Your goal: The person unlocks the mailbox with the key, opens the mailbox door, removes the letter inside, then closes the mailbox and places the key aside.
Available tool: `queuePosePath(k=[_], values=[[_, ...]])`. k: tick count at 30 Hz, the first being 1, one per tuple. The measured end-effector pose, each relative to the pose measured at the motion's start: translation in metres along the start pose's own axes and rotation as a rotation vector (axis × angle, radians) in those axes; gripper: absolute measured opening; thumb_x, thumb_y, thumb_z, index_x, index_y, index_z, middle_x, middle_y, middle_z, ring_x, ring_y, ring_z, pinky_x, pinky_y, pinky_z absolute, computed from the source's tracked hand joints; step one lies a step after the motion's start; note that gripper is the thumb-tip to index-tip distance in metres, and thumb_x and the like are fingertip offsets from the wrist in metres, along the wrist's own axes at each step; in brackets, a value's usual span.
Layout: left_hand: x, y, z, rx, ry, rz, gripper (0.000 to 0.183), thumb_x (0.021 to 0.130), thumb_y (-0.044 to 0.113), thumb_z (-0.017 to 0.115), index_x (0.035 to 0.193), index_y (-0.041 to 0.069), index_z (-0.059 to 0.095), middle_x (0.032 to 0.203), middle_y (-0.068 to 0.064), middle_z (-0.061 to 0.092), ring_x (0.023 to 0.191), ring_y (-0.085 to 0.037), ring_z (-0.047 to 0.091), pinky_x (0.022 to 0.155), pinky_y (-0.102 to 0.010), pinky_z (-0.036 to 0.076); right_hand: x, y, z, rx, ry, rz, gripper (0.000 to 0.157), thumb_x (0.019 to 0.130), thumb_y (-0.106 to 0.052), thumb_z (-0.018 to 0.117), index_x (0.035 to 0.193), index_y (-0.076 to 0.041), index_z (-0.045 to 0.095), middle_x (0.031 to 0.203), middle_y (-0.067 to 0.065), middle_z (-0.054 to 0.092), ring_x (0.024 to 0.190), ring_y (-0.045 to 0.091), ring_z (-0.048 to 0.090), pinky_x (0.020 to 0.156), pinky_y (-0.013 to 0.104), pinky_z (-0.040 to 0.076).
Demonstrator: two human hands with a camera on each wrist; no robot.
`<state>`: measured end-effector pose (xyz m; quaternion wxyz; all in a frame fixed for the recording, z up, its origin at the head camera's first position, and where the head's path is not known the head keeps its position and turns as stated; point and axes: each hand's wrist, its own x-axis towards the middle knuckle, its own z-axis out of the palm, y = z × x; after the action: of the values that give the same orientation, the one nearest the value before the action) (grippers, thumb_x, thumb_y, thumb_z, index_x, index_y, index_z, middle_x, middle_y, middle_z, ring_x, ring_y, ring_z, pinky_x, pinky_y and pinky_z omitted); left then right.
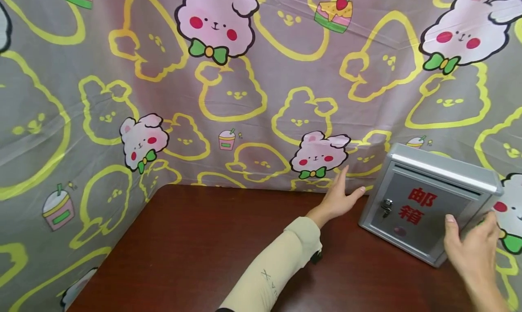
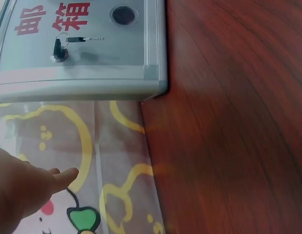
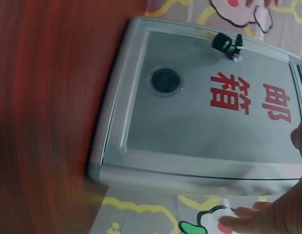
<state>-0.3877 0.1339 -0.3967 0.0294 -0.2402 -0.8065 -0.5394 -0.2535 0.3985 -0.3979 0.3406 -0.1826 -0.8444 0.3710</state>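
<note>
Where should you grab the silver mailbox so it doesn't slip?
Probably by its two sides, one hand coming from the left, one from the right. The silver mailbox is wide and boxy, standing on the table, with the left hand and right hand at either side. Avoid the keys sticking out in front.

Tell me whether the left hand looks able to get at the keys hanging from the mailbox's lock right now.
Probably yes: the left hand looks empty and is near the side of the mailbox where the keys hang exposed, with nothing visible between hand and keys.
</note>
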Motion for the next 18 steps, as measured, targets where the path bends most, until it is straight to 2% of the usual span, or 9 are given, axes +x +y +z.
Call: queuePosePath(k=[4,7,14,18], values=[[0.009,0.0,0.014,-0.033,0.008,-0.015,0.081,0.098,0.052,0.062,0.164,0.034,0.018,0.167,0.005,0.025,0.151,-0.019,0.031,0.118,-0.047,0.037,0.004,0.002,0.0,0.041,-0.055,-0.002,0.086,0.1,-0.026,0.053,0.162,-0.005,-0.002,0.161,0.039,0.013,0.148,0.058,0.015,0.12,0.068,0.014],[0.014,0.0,0.021,-0.053,0.027,-0.041,0.082,0.096,0.049,0.067,0.163,0.034,0.022,0.166,0.004,0.028,0.15,-0.018,0.032,0.118,-0.045,0.037,0.006,0.002,0.004,0.062,-0.077,0.003,0.084,0.1,-0.026,0.053,0.162,-0.007,-0.001,0.157,0.042,0.018,0.146,0.059,0.019,0.119,0.068,0.017],[0.021,0.001,0.039,-0.09,-0.014,-0.109,0.083,0.094,0.049,0.069,0.163,0.033,0.024,0.164,0.006,0.033,0.149,-0.015,0.033,0.118,-0.04,0.037,0.007,0.003,0.003,0.05,-0.111,0.038,0.084,0.101,-0.029,0.051,0.162,-0.011,-0.003,0.154,0.045,0.022,0.143,0.061,0.024,0.116,0.071,0.02],[0.023,0.004,0.053,-0.112,-0.022,-0.113,0.083,0.094,0.048,0.07,0.162,0.032,0.026,0.162,0.008,0.035,0.148,-0.013,0.035,0.117,-0.039,0.039,0.009,0.004,0.0,0.047,-0.114,0.046,0.084,0.101,-0.03,0.052,0.162,-0.01,-0.004,0.155,0.044,0.021,0.145,0.06,0.022,0.117,0.07,0.019]])
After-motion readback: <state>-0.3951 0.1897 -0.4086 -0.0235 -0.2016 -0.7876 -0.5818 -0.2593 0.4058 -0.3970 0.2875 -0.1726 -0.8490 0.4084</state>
